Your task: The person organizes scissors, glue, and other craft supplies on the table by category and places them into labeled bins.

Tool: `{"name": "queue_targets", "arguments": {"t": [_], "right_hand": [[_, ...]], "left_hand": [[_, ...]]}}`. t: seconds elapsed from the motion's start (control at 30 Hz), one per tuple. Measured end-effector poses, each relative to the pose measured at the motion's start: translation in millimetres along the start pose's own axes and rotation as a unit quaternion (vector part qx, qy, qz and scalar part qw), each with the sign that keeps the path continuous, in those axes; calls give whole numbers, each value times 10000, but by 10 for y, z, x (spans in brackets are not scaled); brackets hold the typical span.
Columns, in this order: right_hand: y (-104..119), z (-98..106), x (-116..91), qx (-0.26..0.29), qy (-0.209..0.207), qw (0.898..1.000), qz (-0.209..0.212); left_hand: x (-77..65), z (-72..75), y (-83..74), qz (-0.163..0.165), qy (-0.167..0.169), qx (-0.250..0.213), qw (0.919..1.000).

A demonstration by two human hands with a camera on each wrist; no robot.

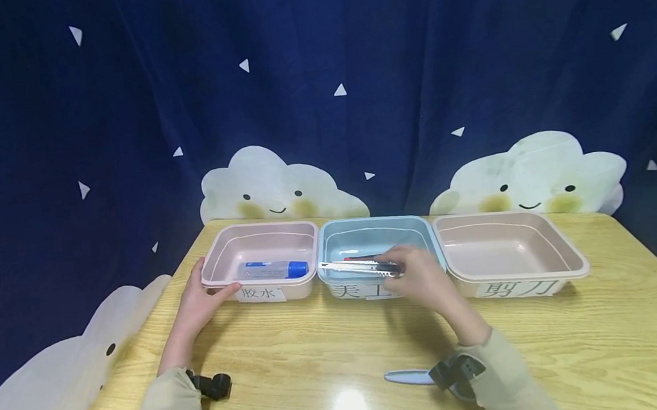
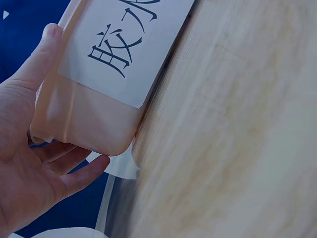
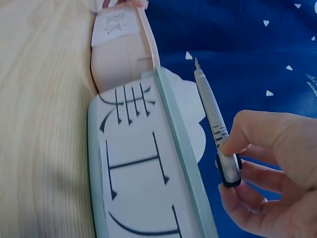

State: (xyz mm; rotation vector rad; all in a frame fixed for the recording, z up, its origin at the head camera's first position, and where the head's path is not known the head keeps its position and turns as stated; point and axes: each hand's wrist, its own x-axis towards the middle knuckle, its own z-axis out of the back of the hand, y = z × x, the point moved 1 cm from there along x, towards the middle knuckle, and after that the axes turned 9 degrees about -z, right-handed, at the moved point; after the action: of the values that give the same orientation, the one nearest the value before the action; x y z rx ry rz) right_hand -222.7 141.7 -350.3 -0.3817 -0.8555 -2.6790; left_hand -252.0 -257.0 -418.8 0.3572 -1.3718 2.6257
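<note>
My left hand (image 1: 197,305) grips the left front corner of a pink bin (image 1: 300,289), thumb on the front rim and fingers round the side. Inside that bin lies a glue tube (image 1: 270,271) with a blue cap. In my right hand (image 1: 424,281) is a silver utility knife (image 3: 213,109), pinched near its black end, tip pointing left. The knife is held over the blue bin (image 1: 337,288), above its front rim. Behind it, a red and black item (image 1: 349,259) shows in the blue bin, mostly hidden.
To the right stands another pinkish bin (image 1: 514,277) with a paper label. Scissors (image 1: 408,377) with a light blue part lie on the wooden table (image 1: 294,362), partly hidden under my right wrist. A dark blue curtain (image 1: 322,122) hangs behind the table.
</note>
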Motion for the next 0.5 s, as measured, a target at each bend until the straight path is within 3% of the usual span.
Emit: {"name": "queue_targets", "arguments": {"t": [0.5], "right_hand": [[-271,22,59,-146,-341,9981,-499]], "left_hand": [[-2,6,-8,134,60,91,9999]]}}
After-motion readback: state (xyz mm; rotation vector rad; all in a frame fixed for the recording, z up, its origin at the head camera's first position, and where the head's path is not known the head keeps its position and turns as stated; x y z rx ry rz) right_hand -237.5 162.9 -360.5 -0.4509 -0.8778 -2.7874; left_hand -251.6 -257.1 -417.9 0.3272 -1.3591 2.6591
